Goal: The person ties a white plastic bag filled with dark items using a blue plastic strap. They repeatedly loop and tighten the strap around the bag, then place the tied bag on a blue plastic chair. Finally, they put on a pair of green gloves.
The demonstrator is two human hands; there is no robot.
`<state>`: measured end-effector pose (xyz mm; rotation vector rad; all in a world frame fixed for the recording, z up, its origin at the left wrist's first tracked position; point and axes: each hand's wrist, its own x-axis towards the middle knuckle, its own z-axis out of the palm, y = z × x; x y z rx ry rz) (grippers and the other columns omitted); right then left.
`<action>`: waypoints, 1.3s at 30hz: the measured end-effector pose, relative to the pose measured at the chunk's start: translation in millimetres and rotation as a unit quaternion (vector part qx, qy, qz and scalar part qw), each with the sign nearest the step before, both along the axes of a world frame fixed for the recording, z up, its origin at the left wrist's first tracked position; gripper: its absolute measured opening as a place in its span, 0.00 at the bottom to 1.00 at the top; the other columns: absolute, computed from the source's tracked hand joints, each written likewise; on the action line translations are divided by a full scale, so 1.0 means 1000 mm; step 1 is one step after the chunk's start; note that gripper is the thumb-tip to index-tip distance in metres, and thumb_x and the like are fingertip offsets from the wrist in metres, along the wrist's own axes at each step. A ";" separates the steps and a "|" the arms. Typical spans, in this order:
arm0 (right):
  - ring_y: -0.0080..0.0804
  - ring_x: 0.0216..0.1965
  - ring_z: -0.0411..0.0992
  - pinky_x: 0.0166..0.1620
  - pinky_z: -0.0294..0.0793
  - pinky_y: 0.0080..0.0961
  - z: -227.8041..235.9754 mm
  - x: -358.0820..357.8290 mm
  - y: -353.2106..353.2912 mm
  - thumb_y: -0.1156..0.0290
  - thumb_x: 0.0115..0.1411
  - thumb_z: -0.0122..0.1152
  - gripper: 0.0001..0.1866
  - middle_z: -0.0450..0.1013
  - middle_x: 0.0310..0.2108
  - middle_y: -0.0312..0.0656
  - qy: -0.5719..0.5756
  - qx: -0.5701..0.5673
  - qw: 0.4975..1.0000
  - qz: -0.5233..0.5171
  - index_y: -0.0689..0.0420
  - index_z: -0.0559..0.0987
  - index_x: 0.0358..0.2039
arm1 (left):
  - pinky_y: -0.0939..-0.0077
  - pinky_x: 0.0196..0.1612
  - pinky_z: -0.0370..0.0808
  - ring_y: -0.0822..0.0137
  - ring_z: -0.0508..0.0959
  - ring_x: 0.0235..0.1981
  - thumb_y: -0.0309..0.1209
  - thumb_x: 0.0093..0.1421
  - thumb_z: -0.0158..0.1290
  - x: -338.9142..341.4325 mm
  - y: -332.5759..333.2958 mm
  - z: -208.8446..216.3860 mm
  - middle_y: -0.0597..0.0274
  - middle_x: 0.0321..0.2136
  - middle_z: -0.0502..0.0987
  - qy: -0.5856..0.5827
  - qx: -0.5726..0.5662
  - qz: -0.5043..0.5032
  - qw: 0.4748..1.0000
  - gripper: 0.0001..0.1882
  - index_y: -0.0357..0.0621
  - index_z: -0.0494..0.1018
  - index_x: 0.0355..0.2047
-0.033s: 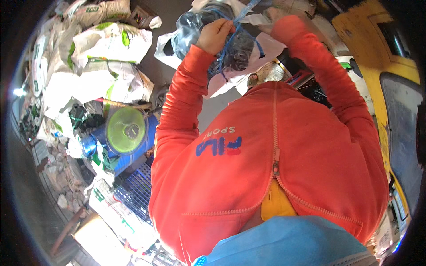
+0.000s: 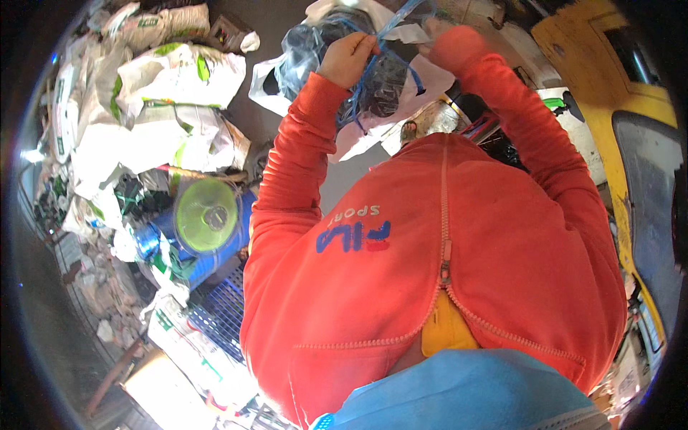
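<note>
The left hand is closed, its fingertips pinching the blue cord over a stuffed plastic bag at the far middle; the right hand, blurred just to the right, may hold a strand, but I cannot tell. The step looks like tying the bag, so the next move calls for a steady pinch while the cord is drawn tight. Since the earlier frame, the right cuff shifts slightly left; the left hand hardly differs.

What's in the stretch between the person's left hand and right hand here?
In the head view, a blue plastic strip and a fold of white plastic lie between the left hand and the blurred right hand.
</note>
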<state>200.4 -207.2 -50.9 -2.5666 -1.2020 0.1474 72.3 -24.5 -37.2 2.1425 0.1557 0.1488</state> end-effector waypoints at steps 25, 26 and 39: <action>0.41 0.35 0.71 0.38 0.69 0.31 -0.318 0.060 -0.393 0.57 0.51 0.52 0.19 0.73 0.34 0.46 0.150 0.128 0.835 -0.514 0.56 0.74 0.40 | 0.73 0.31 0.68 0.67 0.73 0.23 0.57 0.41 0.55 0.059 -0.070 0.007 0.57 0.17 0.74 0.173 0.170 0.071 0.967 0.30 0.35 0.75 0.23; 0.42 0.35 0.71 0.38 0.69 0.31 -0.324 0.077 -0.392 0.57 0.51 0.52 0.19 0.73 0.34 0.46 0.153 0.118 0.836 -0.514 0.56 0.74 0.39 | 0.72 0.33 0.69 0.59 0.76 0.25 0.58 0.40 0.55 0.062 -0.068 0.009 0.50 0.21 0.76 0.219 0.213 0.048 0.951 0.33 0.34 0.74 0.24; 0.45 0.44 0.67 0.45 0.65 0.35 -0.282 0.042 -0.368 0.51 0.55 0.45 0.26 0.70 0.40 0.51 0.182 0.080 0.853 -0.483 0.60 0.69 0.44 | 0.78 0.26 0.66 0.72 0.70 0.22 0.42 0.43 0.56 0.075 -0.054 -0.030 0.61 0.20 0.73 0.296 0.101 0.060 0.948 0.19 0.35 0.74 0.25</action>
